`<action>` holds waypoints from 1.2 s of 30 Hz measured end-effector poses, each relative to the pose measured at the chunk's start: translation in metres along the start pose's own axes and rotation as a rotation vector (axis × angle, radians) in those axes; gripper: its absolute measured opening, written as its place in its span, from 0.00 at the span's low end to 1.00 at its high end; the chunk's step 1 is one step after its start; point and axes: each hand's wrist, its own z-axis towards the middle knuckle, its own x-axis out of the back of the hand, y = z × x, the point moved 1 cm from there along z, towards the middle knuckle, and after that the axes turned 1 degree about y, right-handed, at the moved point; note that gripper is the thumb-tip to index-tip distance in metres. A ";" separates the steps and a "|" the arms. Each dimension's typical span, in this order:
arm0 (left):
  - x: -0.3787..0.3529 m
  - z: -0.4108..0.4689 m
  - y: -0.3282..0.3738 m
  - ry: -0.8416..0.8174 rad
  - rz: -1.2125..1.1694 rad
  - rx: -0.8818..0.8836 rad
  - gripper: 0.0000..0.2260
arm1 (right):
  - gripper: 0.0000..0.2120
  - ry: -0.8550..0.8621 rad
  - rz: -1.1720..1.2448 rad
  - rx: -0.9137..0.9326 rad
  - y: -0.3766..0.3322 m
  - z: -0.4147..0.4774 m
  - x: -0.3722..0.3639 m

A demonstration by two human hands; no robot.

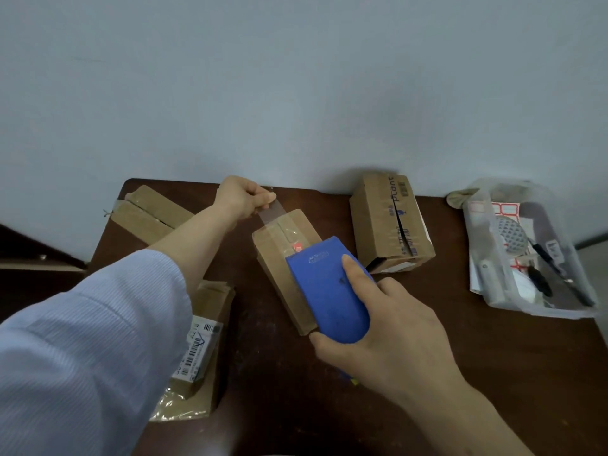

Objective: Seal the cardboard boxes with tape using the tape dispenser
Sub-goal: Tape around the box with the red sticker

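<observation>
4 boxes sit on the table (pixel 460 340). My left hand (pixel 241 195) pinches the tape (pixel 271 213) end with curled fingers, pulled taut past the 12 o'clock end of the middle box (pixel 279 245). My right hand (pixel 378 327) wraps the blue dispenser (pixel 329 291), index finger along its top, over that box's 6 o'clock end. From there, a flat box (pixel 148 215) lies at 10 o'clock, a split box (pixel 390 225) at 2, a labelled box (pixel 200 350) at 7, a clear bin (pixel 526 307) at 3.
</observation>
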 end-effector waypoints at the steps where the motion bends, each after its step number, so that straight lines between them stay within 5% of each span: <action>1: 0.000 0.001 -0.001 -0.001 0.004 0.001 0.05 | 0.48 -0.012 -0.007 -0.002 -0.001 0.001 0.000; 24: -0.021 0.006 -0.022 -0.259 0.199 0.124 0.05 | 0.46 -0.139 -0.045 -0.036 0.002 0.026 -0.012; 30: -0.021 0.008 -0.027 -0.347 0.231 0.164 0.16 | 0.46 -0.132 -0.047 -0.028 0.002 0.027 -0.012; 32: -0.022 0.011 -0.029 -0.217 0.336 0.076 0.26 | 0.46 -0.121 -0.042 -0.022 0.002 0.027 -0.012; 36: -0.023 -0.008 -0.016 0.235 0.357 -0.136 0.12 | 0.46 -0.108 -0.032 -0.016 0.002 0.026 -0.013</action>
